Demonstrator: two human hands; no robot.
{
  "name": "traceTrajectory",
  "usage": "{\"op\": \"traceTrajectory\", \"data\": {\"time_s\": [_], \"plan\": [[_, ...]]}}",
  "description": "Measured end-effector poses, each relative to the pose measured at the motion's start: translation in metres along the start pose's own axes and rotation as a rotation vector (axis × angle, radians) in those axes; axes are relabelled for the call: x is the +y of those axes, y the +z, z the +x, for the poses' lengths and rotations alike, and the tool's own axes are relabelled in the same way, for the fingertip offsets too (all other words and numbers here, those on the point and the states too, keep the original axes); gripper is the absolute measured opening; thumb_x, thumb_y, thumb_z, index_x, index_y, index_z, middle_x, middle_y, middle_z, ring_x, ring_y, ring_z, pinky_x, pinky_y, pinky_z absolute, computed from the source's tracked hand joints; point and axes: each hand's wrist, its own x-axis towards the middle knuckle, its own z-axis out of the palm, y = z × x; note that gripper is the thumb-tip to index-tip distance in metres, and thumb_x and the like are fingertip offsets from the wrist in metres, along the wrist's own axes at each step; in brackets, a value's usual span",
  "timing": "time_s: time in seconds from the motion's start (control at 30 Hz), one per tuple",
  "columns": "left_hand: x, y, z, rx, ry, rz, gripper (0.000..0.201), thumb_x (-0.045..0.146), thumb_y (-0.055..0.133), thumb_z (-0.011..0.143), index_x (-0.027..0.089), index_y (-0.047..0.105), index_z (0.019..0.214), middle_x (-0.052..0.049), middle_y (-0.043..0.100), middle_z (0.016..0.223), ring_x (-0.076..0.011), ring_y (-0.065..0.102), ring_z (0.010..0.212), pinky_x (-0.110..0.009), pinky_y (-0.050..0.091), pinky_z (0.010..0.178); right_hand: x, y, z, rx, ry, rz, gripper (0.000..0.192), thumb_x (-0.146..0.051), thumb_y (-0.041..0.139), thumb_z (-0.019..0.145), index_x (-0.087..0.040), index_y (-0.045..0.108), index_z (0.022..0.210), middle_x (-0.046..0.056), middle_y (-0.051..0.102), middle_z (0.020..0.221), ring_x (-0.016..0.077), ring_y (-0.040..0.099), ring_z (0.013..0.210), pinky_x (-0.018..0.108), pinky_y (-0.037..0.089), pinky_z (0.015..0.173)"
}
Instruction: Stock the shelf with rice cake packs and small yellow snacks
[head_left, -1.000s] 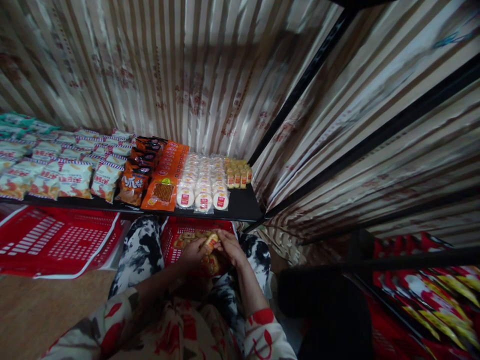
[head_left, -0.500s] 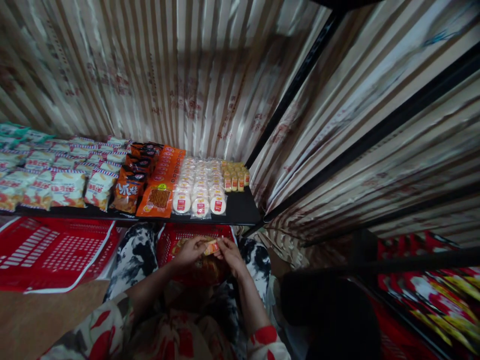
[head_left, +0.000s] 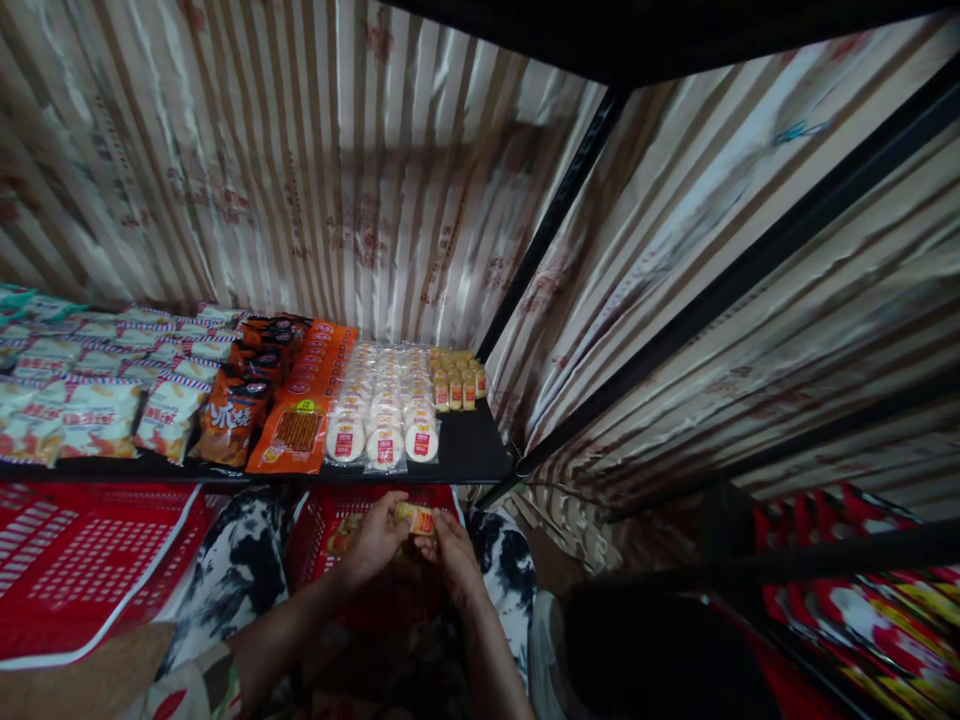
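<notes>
Together, the left hand [head_left: 373, 541] and right hand [head_left: 448, 540] pinch a small yellow snack packet [head_left: 415, 518] between their fingertips — above the red basket [head_left: 321, 520], just below the black shelf [head_left: 472, 455].

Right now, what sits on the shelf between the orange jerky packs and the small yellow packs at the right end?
Head view: rows of round white cakes in clear wrappers fill the stretch between the orange jerky packs and the small yellow packs.
</notes>
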Motion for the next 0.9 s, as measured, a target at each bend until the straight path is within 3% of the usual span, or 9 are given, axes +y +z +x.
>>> {"op": "traceTrajectory", "data": {"time_s": [0.1,0.17,0.23,0.33,0.47,0.6,0.77,0.9], "plan": [[0.009,0.001,0.005,0.026,0.036,0.091,0.041,0.014,0.048,0.075,0.011,0.057,0.115,-0.01,0.064,0.111,-0.0176,0.06,0.101,-0.029,0.047,0.089,0.002,-0.005,0.005,0.059,-0.115,-0.232,0.041,-0.056,0.052,0.073,-0.021,0.059,0.094,0.006,0.071,0.082,0.0175,0.064,0.058,0.029,0.049,0.053],[0.013,0.001,0.009,0.033,0.068,0.151,0.041,0.01,0.049,0.072,0.013,0.059,0.112,-0.01,0.063,0.115,-0.0173,0.058,0.106,-0.03,0.044,0.096,0.0,-0.01,0.007,0.151,-0.293,-0.457,0.044,-0.052,0.048,0.076,-0.018,0.061,0.101,0.01,0.071,0.093,0.0221,0.067,0.075,0.036,0.053,0.068],[0.017,0.001,0.013,0.031,0.094,0.2,0.04,0.009,0.05,0.072,0.014,0.06,0.11,-0.008,0.064,0.115,-0.0168,0.058,0.108,-0.03,0.043,0.098,-0.004,-0.015,0.007,0.232,-0.512,-0.663,0.045,-0.046,0.048,0.079,-0.016,0.063,0.108,0.013,0.069,0.106,0.0257,0.064,0.096,0.041,0.049,0.087],[0.024,0.001,0.019,0.024,0.122,0.27,0.04,0.009,0.05,0.072,0.014,0.061,0.11,-0.008,0.065,0.114,-0.0174,0.058,0.107,-0.03,0.042,0.099,-0.013,-0.018,0.004,0.249,-0.726,-0.843,0.04,-0.038,0.046,0.084,-0.017,0.065,0.112,0.011,0.067,0.111,0.026,0.06,0.105,0.042,0.044,0.096],[0.034,0.002,0.029,0.019,0.154,0.35,0.04,0.011,0.051,0.075,0.013,0.061,0.113,-0.009,0.064,0.116,-0.0189,0.057,0.11,-0.031,0.041,0.101,-0.021,-0.018,0.001,0.167,-0.81,-0.905,0.035,-0.036,0.043,0.091,-0.018,0.066,0.11,0.009,0.069,0.104,0.0215,0.063,0.096,0.036,0.05,0.087],[0.039,0.007,0.042,0.012,0.161,0.405,0.041,0.013,0.051,0.075,0.012,0.06,0.115,-0.009,0.064,0.117,-0.0201,0.058,0.109,-0.031,0.042,0.1,-0.019,-0.022,0.005,0.135,-0.916,-0.947,0.037,-0.041,0.053,0.088,-0.017,0.064,0.114,0.009,0.068,0.107,0.0221,0.061,0.1,0.035,0.05,0.089],[0.048,0.018,0.055,-0.021,0.198,0.444,0.043,0.014,0.051,0.075,0.013,0.06,0.117,-0.009,0.063,0.118,-0.0195,0.058,0.109,-0.029,0.041,0.1,-0.019,-0.029,0.013,0.237,-1.013,-1.024,0.039,-0.041,0.051,0.089,-0.016,0.063,0.116,0.012,0.068,0.106,0.0253,0.059,0.1,0.041,0.049,0.087],[0.061,0.027,0.062,-0.047,0.213,0.465,0.042,0.016,0.049,0.076,0.013,0.059,0.117,-0.009,0.062,0.12,-0.0197,0.058,0.111,-0.029,0.041,0.1,-0.025,-0.034,0.016,0.319,-1.004,-1.061,0.039,-0.041,0.048,0.09,-0.015,0.062,0.116,0.014,0.066,0.108,0.0261,0.056,0.102,0.043,0.046,0.091]]}}
